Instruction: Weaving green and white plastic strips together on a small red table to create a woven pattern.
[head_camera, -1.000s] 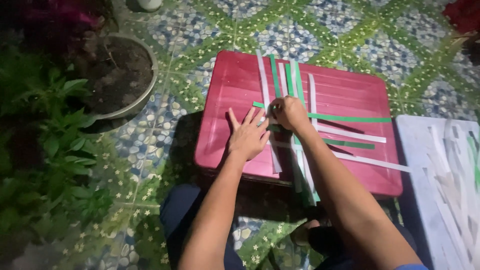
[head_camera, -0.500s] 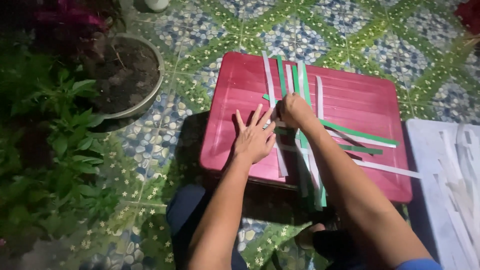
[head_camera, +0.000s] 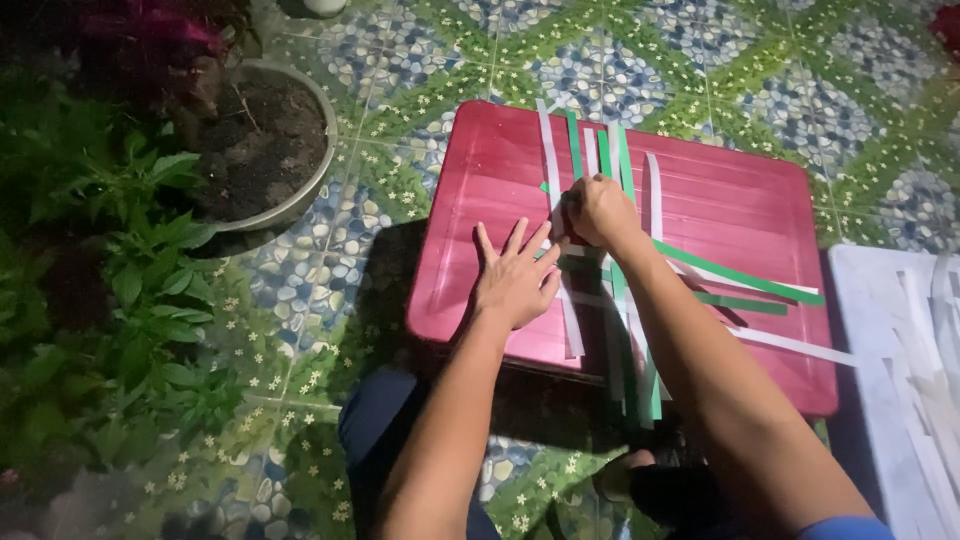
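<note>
I see a low red table (head_camera: 720, 210) w/ a ribbed top sitting on a patterned green and blue tile floor (head_camera: 640, 60). On it lie long narrow paper strips (head_camera: 600, 160), white and green mixed. One group has its long axis running away from me toward the far edge, strips side by side approx. parallel, near ends hanging over the front edge by my right arm. A 2nd group crosses them, pointing out to the right: a green strip (head_camera: 745, 278) slants down-right, a white strip (head_camera: 800, 347) below it reaches past the table's right edge.

My left hand (head_camera: 515, 280) lies flat, palm down, fingers spread wide, pressing on the table top and the strips where they cross; it grips nothing. My right hand (head_camera: 598, 212) is curled nearly closed, fingertips pinched at the crossing of the strips just past the left hand. Can't tell exactly which strip it has hold of.

At right, a white surface (head_camera: 870, 330) carries more pale strips. At left, a round pot (head_camera: 290, 200) of dark soil sits beside leafy green plants (head_camera: 120, 280). No labels or signs that I can make out.
</note>
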